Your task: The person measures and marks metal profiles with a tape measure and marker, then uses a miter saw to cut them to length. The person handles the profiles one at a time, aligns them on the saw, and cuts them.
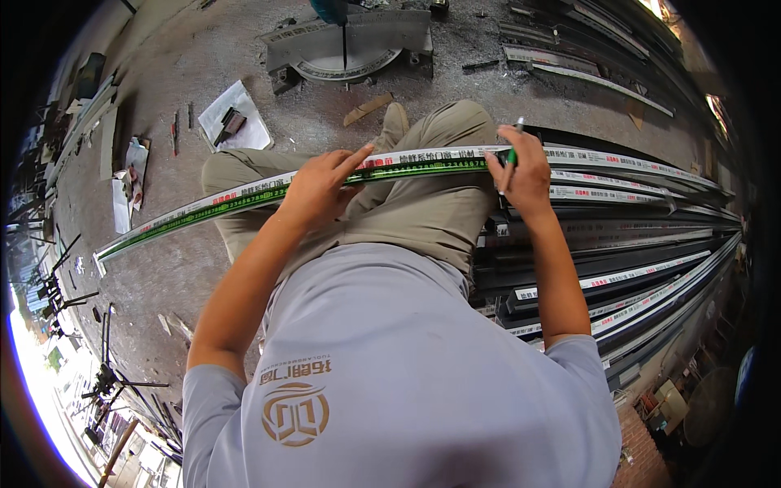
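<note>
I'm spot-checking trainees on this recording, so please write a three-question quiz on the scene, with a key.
1. True or false: the green measuring tape runs along the long labelled strip.
2. Which hand holds the pen-like tool: (a) left or (b) right?
3. Fill in: on the floor, a small dark object lies on a white ____.

Key: 1, true; 2, b, the right hand; 3, sheet.
</note>
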A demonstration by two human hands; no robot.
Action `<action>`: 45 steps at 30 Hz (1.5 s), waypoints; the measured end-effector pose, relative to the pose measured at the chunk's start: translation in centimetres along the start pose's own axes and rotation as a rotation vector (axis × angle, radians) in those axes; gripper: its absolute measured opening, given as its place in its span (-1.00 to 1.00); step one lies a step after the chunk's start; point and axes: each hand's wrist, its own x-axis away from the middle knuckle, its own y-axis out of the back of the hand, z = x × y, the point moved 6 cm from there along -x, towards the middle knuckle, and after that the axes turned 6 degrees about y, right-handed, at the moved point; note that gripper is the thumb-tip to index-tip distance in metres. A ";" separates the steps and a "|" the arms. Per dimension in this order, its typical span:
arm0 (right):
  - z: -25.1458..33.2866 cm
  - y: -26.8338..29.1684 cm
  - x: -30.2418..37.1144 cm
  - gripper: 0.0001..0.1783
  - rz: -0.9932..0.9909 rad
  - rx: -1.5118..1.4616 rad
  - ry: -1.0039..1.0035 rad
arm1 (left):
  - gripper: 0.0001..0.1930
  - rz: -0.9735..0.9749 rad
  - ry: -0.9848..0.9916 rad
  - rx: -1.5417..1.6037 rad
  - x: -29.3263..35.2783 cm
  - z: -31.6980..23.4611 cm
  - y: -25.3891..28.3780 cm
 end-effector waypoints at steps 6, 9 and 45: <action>-1.5 -0.4 2.4 -0.31 -0.113 -0.140 -0.190 | -0.43 0.071 0.137 -0.038 2.8 4.2 3.0; -1.2 -0.1 2.0 -0.32 -0.132 -0.168 -0.237 | -0.53 -0.096 0.000 -0.055 3.8 4.1 4.7; -0.2 0.0 1.4 -0.35 0.079 0.083 -0.198 | -0.47 -0.091 0.019 -0.205 4.5 2.3 2.8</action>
